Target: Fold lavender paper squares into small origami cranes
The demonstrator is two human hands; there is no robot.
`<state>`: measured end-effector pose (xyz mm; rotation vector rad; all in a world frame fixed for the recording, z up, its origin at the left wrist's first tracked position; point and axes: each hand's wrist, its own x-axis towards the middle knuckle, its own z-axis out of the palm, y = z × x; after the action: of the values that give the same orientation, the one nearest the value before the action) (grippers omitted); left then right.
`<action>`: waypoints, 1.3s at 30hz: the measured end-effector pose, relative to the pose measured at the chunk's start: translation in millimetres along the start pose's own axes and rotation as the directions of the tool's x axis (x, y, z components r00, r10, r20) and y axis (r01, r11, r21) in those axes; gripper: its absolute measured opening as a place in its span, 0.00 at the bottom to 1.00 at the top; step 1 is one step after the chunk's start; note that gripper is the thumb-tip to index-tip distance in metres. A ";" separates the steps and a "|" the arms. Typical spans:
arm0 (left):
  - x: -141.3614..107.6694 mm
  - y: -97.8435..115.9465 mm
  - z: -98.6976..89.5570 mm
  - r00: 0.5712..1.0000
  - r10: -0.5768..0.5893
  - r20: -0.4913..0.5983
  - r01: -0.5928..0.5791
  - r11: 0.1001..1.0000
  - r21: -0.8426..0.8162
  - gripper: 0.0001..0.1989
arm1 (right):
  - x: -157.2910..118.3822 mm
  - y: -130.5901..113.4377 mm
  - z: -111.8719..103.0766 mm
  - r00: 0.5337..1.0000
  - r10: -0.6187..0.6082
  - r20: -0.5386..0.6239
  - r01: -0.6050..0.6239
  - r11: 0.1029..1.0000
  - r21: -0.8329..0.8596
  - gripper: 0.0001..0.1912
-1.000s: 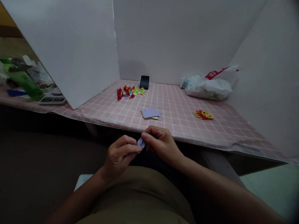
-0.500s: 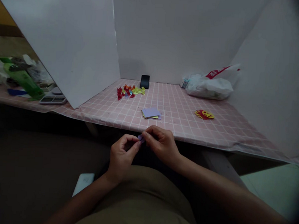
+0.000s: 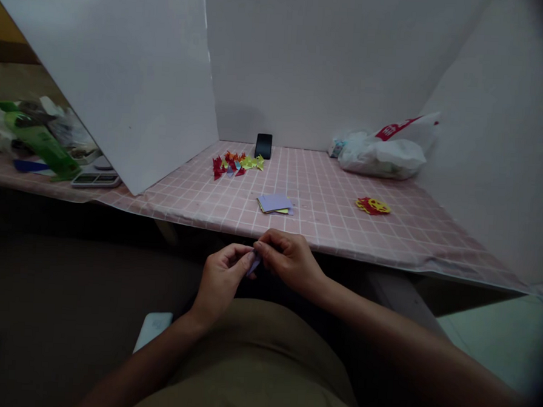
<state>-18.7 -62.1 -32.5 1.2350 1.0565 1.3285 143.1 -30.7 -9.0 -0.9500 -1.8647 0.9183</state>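
A small piece of purple paper (image 3: 254,264) is pinched between my two hands, just in front of the table's near edge. My left hand (image 3: 222,278) is closed on its left side, thumb and fingers together. My right hand (image 3: 291,260) pinches its upper part, the fingertips of both hands almost touching. Beyond the hands, a stack of square papers (image 3: 275,203), purple on top with yellow below, lies on the checked pink tablecloth (image 3: 317,200). Small folded paper pieces (image 3: 237,164) in red, orange, yellow and blue sit farther back on the left.
A dark phone (image 3: 263,146) stands near the back panel. Red and yellow cut-outs (image 3: 373,206) lie at right, a white plastic bag (image 3: 383,156) behind them. At far left are a scale (image 3: 96,178) and a green bottle (image 3: 44,146). A white device (image 3: 153,330) is beside my left forearm.
The purple paper has turned in my fingers and now shows below the fingertips. My right fingertips have shifted slightly left, and my left hand has tilted a little.
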 end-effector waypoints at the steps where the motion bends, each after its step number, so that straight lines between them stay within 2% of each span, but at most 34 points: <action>1: 0.6 -0.3 -0.6 1.000 -0.011 -0.016 0.011 1.000 0.001 0.10 | 0.4 0.9 0.9 1.000 0.023 0.014 -0.024 0.997 0.072 0.11; 5: 3.0 -1.1 -1.8 0.993 -0.059 -0.102 0.051 0.996 -0.074 0.10 | 3.0 5.8 6.4 0.992 0.110 0.064 -0.126 0.918 0.377 0.08; 8: 4.0 -3.4 -2.0 0.988 -0.088 -0.125 0.072 0.990 -0.124 0.10 | 3.8 8.4 9.6 0.973 0.185 0.139 -0.229 0.863 0.451 0.09; 10: 4.2 -6.0 -2.5 0.990 -0.087 -0.110 0.073 0.989 -0.126 0.10 | 3.7 9.4 10.5 0.961 0.216 0.172 -0.273 0.842 0.466 0.08; 14: 3.9 -8.7 -4.0 0.994 -0.052 -0.099 0.045 0.997 -0.067 0.11 | 3.2 11.7 11.1 0.956 0.241 0.167 -0.293 0.827 0.481 0.08; 20: 3.9 -5.5 -5.4 0.989 0.034 -0.142 -0.011 0.987 0.160 0.09 | 1.5 14.6 14.3 0.963 0.240 0.119 -0.268 0.858 0.438 0.07; 22: 4.4 -6.1 -6.0 0.991 0.033 -0.132 -0.009 0.984 0.180 0.09 | 1.2 14.5 14.7 0.964 0.249 0.094 -0.265 0.874 0.407 0.07; 33: 7.7 -8.5 -5.5 0.992 -0.085 -0.098 0.086 0.996 0.008 0.09 | 0.6 15.9 14.8 0.960 0.273 0.056 -0.276 0.900 0.339 0.08; 39: 9.5 -8.9 -7.0 0.992 -0.124 -0.037 0.117 0.982 -0.150 0.12 | 3.6 16.9 14.1 0.965 0.253 0.062 -0.256 0.877 0.407 0.08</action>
<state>-24.6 -51.4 -40.9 1.0192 1.0295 1.3222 133.5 -23.3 -27.7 -0.9358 -1.4814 1.4121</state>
